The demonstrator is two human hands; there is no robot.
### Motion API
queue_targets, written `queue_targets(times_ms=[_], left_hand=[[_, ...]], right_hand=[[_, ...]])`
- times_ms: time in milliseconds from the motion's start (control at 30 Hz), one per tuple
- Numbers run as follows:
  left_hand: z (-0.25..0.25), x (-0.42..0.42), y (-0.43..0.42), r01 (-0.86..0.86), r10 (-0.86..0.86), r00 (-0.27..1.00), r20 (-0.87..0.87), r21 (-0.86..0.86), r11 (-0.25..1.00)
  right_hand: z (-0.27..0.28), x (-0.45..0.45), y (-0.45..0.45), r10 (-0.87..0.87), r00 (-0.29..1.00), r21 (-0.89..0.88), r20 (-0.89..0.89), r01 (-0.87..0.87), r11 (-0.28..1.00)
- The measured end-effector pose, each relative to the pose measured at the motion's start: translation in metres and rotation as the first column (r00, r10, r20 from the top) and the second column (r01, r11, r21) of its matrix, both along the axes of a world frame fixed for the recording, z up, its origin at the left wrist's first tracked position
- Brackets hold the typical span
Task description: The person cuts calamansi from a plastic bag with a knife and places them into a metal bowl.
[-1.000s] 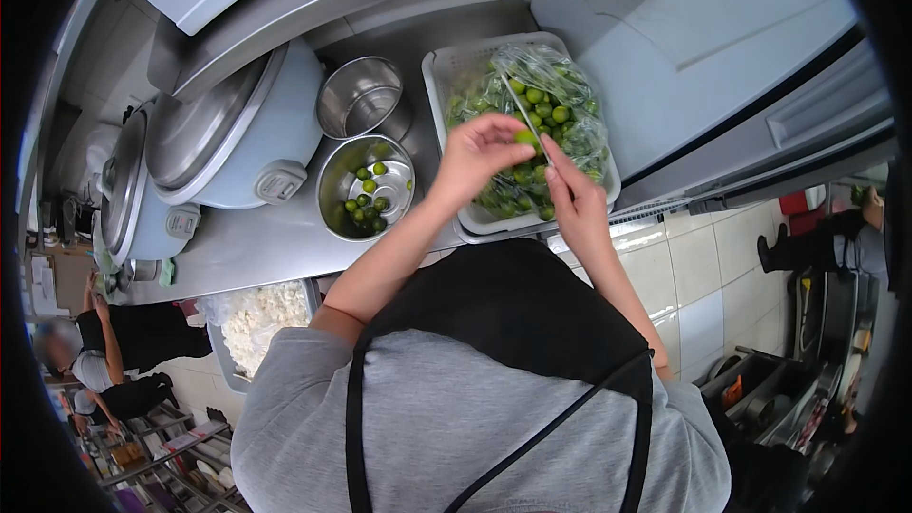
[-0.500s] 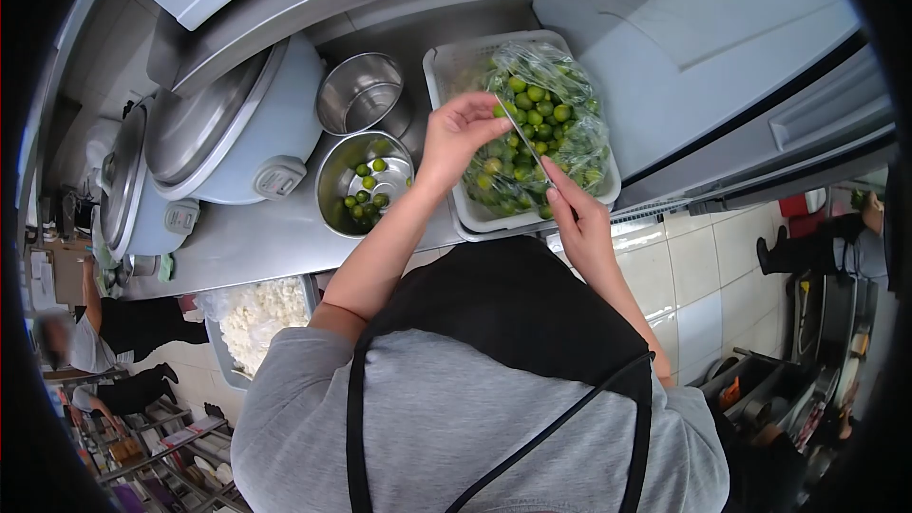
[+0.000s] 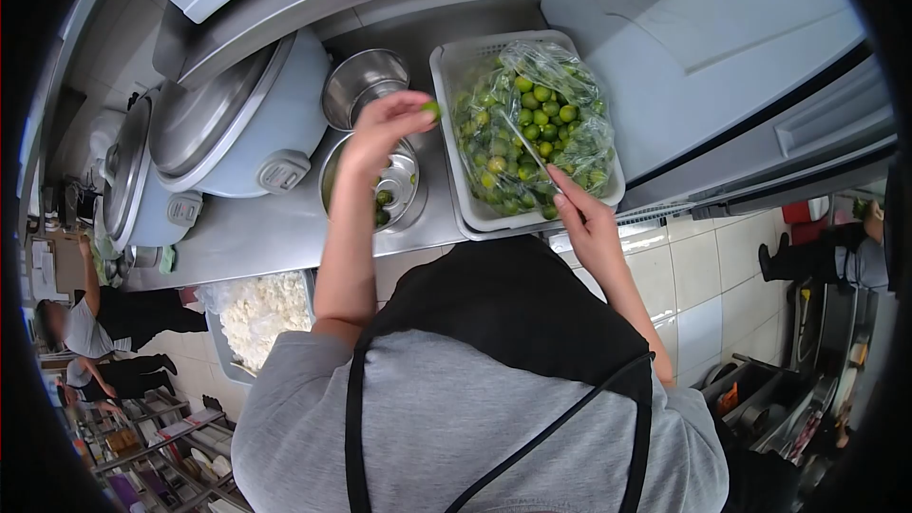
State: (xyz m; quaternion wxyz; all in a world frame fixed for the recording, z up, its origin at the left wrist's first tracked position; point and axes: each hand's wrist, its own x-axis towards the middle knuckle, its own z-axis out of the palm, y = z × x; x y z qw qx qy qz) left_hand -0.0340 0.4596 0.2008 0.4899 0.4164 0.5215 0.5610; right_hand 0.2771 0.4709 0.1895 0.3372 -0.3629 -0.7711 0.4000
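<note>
Left hand (image 3: 385,128): pinching green fruit (image 3: 431,110) | steel bowl (image 3: 404,180): sitting beneath | right hand (image 3: 589,217): grasping knife (image 3: 524,144) | bagged fruits (image 3: 543,106): lying ahead

Limes (image 3: 549,118) in bag (image 3: 532,57), bag in basket (image 3: 518,224), bowls (image 3: 359,85) left of basket, cookers (image 3: 294,114) further left

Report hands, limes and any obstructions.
Left hand pinching one lime. Right hand holding knife over bagged limes. Left forearm partly hides nearer bowl.
</note>
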Motion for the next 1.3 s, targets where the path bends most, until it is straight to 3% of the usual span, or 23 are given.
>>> queue_targets(times_ms=[33,67,100,133,200,233,300,333,400,433,500,567,667,733,767,800,833,900,1000,1033,1100,1300], left_hand=[[0.010,-0.013,-0.012,0.021,-0.037,0.975,-0.220,-0.072,0.997],[0.015,-0.025,-0.020,-0.015,-0.056,0.839,-0.542,-0.126,0.992],[0.020,-0.029,-0.025,-0.067,-0.090,0.599,-0.796,-0.162,0.984],[0.021,-0.025,-0.023,-0.068,-0.091,0.599,-0.796,-0.163,0.984],[0.024,-0.001,-0.013,-0.042,0.165,0.355,-0.920,0.161,0.986],[0.029,0.021,-0.004,-0.062,0.130,0.503,-0.854,0.115,0.991],[0.017,0.059,0.016,0.074,0.152,0.540,-0.828,0.227,0.971],[0.012,0.079,0.026,0.110,0.135,0.568,-0.812,0.237,0.965],[-0.006,0.102,0.047,0.218,0.154,0.425,-0.892,0.266,0.939],[-0.014,0.108,0.055,0.226,0.157,0.421,-0.894,0.271,0.935],[-0.029,0.116,0.069,0.188,0.192,0.184,-0.964,0.227,0.956],[-0.041,0.117,0.077,0.206,0.239,0.164,-0.957,0.270,0.941],[-0.042,0.114,0.077,0.224,0.285,0.193,-0.939,0.325,0.919],[-0.034,0.109,0.069,0.140,0.254,0.494,-0.832,0.364,0.921],[-0.030,0.106,0.064,0.143,0.252,0.495,-0.832,0.364,0.920],[-0.025,0.103,0.058,0.070,0.124,0.840,-0.528,0.332,0.941],[-0.020,0.098,0.051,0.020,0.006,0.996,-0.094,0.267,0.964],[-0.009,0.088,0.038,0.008,0.003,0.999,-0.052,0.196,0.980],[-0.008,0.075,0.024,0.058,-0.078,0.980,0.182,0.112,0.992],[-0.007,0.074,0.021,0.054,-0.074,0.980,0.182,0.112,0.992],[-0.005,0.073,0.017,-0.014,-0.029,0.929,0.370,0.113,0.993],[-0.008,0.079,0.014,-0.077,0.002,0.906,0.423,0.160,0.984]], right_hand=[[-0.001,0.004,0.002,-0.035,0.999,-0.008,-0.015,0.035,0.999],[-0.002,0.007,0.002,-0.071,0.997,-0.018,-0.029,0.070,0.997],[0.001,0.009,0.003,-0.072,0.997,-0.020,-0.029,0.071,0.997],[0.008,0.010,0.004,-0.128,0.992,-0.098,-0.013,0.126,0.987],[0.019,0.009,0.006,-0.202,0.978,-0.173,-0.051,0.191,0.966],[0.019,0.005,0.006,-0.202,0.978,-0.171,-0.051,0.190,0.967],[0.018,-0.002,0.005,-0.233,0.889,-0.019,-0.395,0.245,0.969],[0.009,-0.004,0.014,-0.232,0.889,-0.015,-0.395,0.246,0.969],[-0.014,-0.008,0.034,-0.109,0.982,-0.361,-0.156,0.046,0.932],[-0.012,-0.008,0.030,-0.116,0.980,-0.354,-0.163,0.051,0.934],[-0.005,-0.008,0.017,-0.199,0.940,-0.330,-0.276,0.101,0.938],[0.006,-0.006,0.014,-0.226,0.932,-0.363,-0.285,0.113,0.925],[0.006,-0.006,0.013,-0.191,0.951,-0.263,-0.242,0.125,0.957],[0.013,-0.003,0.009,-0.192,0.963,-0.260,-0.190,0.139,0.956],[0.015,-0.002,0.007,-0.194,0.962,-0.260,-0.191,0.141,0.955],[0.016,0.000,0.005,-0.191,0.970,-0.236,-0.152,0.152,0.960],[0.017,0.001,0.003,-0.186,0.976,-0.212,-0.113,0.159,0.964],[0.016,-0.001,-0.002,-0.167,0.979,-0.177,-0.116,0.145,0.974],[0.020,-0.009,-0.007,-0.103,0.987,-0.088,-0.125,0.092,0.992],[0.021,-0.011,-0.008,-0.064,0.990,-0.036,-0.127,0.059,0.998],[0.017,-0.015,-0.009,-0.060,0.989,0.010,-0.133,0.062,0.998],[0.010,-0.019,-0.010,-0.001,0.997,0.052,-0.074,0.004,0.999]])
